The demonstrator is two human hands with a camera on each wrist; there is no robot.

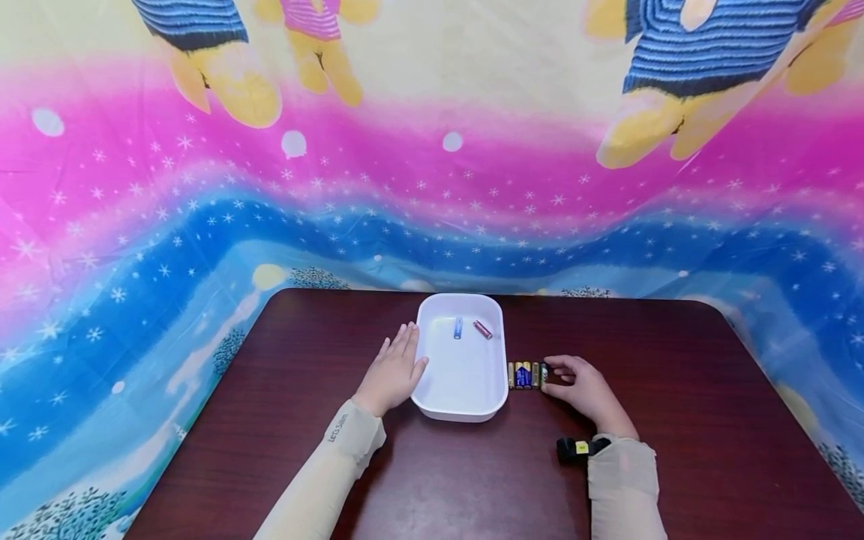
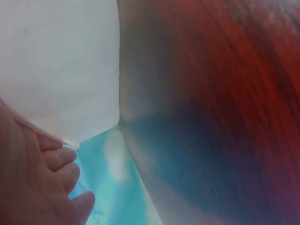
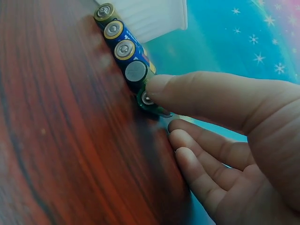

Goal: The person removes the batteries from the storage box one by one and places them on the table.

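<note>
A white plastic tray (image 1: 460,397) stands on the table, holding a blue battery (image 1: 458,328) and a red battery (image 1: 482,329). My left hand (image 1: 393,369) lies with straight fingers against the tray's left rim. Close to the tray's right wall, several batteries (image 1: 523,375) lie side by side in a row, two of them blue and gold. At the row's right end, my right hand (image 1: 582,388) pinches a green battery (image 1: 544,373) between thumb and fingers. In the right wrist view, the thumb (image 3: 187,91) covers part of the green battery (image 3: 149,106).
The dark red-brown wooden table (image 1: 432,480) has rounded far corners. Behind it hangs a colourful printed cloth (image 1: 432,180). A black strap with a small device (image 1: 579,448) is on the right wrist.
</note>
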